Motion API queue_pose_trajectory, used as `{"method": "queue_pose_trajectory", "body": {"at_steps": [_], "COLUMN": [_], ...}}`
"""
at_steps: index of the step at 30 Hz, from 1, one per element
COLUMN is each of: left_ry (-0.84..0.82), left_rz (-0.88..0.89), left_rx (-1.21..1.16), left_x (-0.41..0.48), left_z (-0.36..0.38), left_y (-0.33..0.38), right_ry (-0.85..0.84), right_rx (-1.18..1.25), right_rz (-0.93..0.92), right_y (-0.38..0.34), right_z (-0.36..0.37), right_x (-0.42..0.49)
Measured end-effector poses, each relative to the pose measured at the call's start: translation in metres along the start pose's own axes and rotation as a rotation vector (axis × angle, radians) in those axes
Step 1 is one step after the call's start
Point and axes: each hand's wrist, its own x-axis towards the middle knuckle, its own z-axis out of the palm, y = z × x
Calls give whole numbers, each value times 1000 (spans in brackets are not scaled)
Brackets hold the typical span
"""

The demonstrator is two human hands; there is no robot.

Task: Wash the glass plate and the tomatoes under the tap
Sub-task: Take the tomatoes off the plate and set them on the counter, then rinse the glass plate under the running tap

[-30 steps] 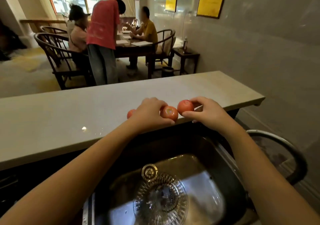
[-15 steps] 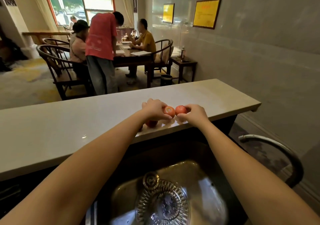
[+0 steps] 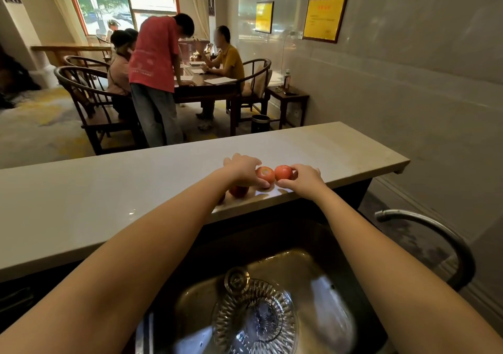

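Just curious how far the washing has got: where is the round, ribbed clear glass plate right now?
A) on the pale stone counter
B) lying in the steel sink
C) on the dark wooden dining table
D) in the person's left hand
B: the round ribbed glass plate lies on the bottom of the steel sink, while the left hand and right hand each grip one of the red tomatoes up on the pale counter.

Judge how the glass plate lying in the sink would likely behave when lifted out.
The glass plate looks rigid and probably fragile: a knock against the steel sink could chip it. Its ribbed rim should give some purchase, though if wet it may slip. Broad and shallow, it seems unlikely to roll.
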Motion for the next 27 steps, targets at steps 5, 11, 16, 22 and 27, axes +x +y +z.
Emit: {"method": "queue_pose_trajectory", "body": {"at_steps": [5,11,16,22,27], "left_ry": [171,217,-238,-604,-684], "left_rz": [26,176,44,-28,-174], "left_rx": [45,-399,-392,-215,-218], "left_x": [-32,-109,-127,-116,-114], "left_z": [-28,-7,69,172,246], "left_y": [7,0,-21,-43,-68], "right_ry": [-80,-270,-543,-810,-855], "right_rx": [-93,-202,-256,-303,-252], "right_rz": [-32,-53,-35,96,175], "right_y": [2,31,66,113,150], "right_z": [-23,-19,33,109,162], "right_x": [-16,-69,-96,-113,-121]}}
